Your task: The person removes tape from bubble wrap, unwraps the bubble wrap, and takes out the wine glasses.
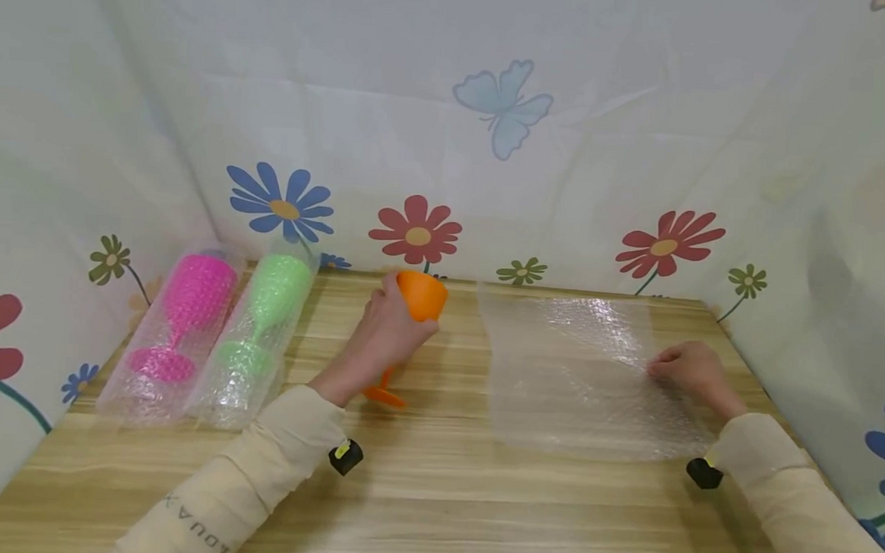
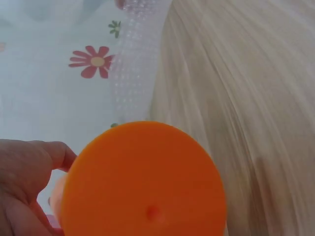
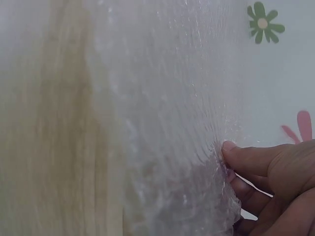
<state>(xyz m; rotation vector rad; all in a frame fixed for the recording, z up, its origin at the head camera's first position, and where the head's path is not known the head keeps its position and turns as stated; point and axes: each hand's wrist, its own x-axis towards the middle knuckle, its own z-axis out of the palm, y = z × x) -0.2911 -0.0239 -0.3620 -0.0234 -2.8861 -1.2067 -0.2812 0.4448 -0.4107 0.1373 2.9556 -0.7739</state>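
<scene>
My left hand (image 1: 389, 328) grips an orange plastic goblet (image 1: 422, 295) by its cup, left of the table's middle. The goblet is tilted, its foot pointing down and toward me. In the left wrist view the round underside of the orange foot (image 2: 147, 182) fills the lower middle and hides part of the fingers. On the right, my right hand (image 1: 693, 373) pinches the right edge of a clear sheet of bubble wrap (image 1: 565, 375). The right wrist view shows thumb and fingertips (image 3: 231, 150) closing on that edge, with the film pulled into creases.
Two bubble-wrapped goblets, one pink (image 1: 200, 290) and one light green (image 1: 280, 283), lie side by side at the left of the wooden table (image 1: 475, 512). A white curtain (image 1: 345, 121) printed with flowers and a butterfly stands close behind the table and at both sides.
</scene>
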